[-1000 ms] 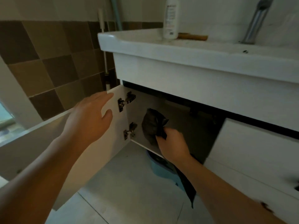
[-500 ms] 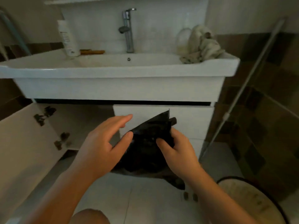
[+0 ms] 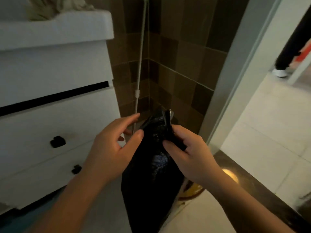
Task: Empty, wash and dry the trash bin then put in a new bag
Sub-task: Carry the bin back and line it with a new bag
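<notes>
- We hold the black trash bag [image 3: 151, 174] in front of the white cabinet [image 3: 55, 125], long axis vertical, bunched top upward.
- Brown wall tiles [image 3: 178, 76] stand behind the cabinet; pale floor [image 3: 202, 216] lies below it.
- Right hand [image 3: 188, 152] fingers pinch the bag's neck; left hand [image 3: 112, 145] fingers are loosely spread, thumb touching the bag.
</notes>
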